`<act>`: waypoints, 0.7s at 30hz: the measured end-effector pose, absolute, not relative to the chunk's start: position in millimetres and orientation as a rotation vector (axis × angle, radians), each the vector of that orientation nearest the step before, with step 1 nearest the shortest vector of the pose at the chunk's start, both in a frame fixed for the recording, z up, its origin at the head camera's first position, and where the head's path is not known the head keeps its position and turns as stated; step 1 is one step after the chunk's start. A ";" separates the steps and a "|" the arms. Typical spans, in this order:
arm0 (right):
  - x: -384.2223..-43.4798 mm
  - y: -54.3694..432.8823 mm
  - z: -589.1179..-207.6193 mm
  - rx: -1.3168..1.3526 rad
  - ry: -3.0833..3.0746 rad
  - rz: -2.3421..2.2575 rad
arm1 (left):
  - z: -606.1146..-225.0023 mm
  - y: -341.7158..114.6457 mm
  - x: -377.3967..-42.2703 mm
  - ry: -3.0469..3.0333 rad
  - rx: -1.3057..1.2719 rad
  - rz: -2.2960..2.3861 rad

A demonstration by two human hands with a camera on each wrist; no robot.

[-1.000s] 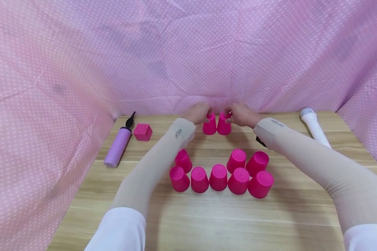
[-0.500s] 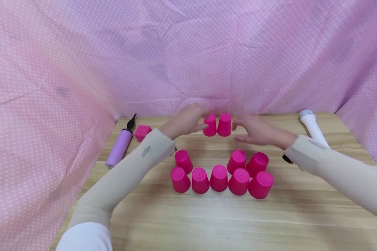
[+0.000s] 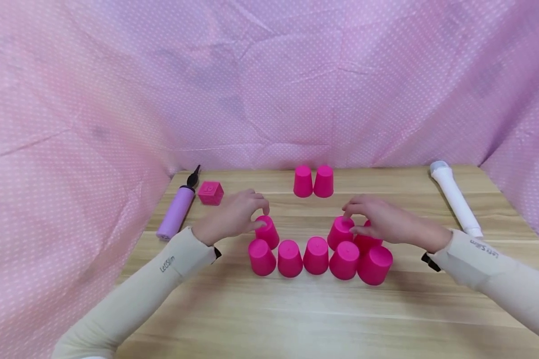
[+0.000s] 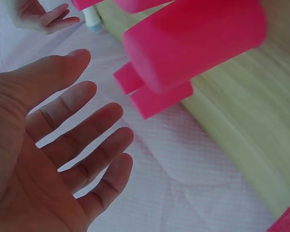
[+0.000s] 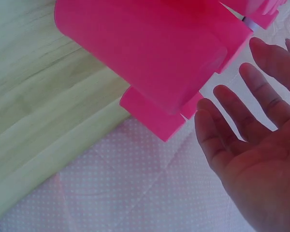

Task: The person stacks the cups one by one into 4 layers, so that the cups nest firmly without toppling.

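Eight pink cups [image 3: 316,255] stand upside down in the middle of the frame on the table [image 3: 296,319], two more cups [image 3: 303,181] at upper centre. Each one's narrow closed end points up, its long axis upright. The left hand [image 3: 233,213], at centre left, and right hand [image 3: 388,219], at centre right, hover by the group's rear cups, fingers spread, slightly bent, gripping nothing.
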State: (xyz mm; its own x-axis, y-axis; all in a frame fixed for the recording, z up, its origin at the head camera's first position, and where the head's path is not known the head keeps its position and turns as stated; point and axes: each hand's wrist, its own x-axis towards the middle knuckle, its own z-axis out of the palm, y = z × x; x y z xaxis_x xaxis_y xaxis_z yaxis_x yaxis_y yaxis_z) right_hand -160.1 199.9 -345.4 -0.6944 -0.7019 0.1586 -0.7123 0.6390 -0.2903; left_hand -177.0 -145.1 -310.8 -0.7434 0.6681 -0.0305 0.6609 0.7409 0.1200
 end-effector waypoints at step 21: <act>-163.3 194.3 -353.4 1.145 -2.955 0.703 | -342.8 -154.7 -179.8 2.827 1.078 0.257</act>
State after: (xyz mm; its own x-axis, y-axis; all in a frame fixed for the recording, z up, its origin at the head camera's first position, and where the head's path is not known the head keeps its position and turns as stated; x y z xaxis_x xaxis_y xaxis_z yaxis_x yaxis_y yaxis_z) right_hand -163.3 194.3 -353.4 -0.7465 -0.6629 0.0573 -0.6176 0.6583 -0.4303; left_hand -179.8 -154.7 -342.8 -0.7430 0.6682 -0.0377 0.6505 0.7342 0.1945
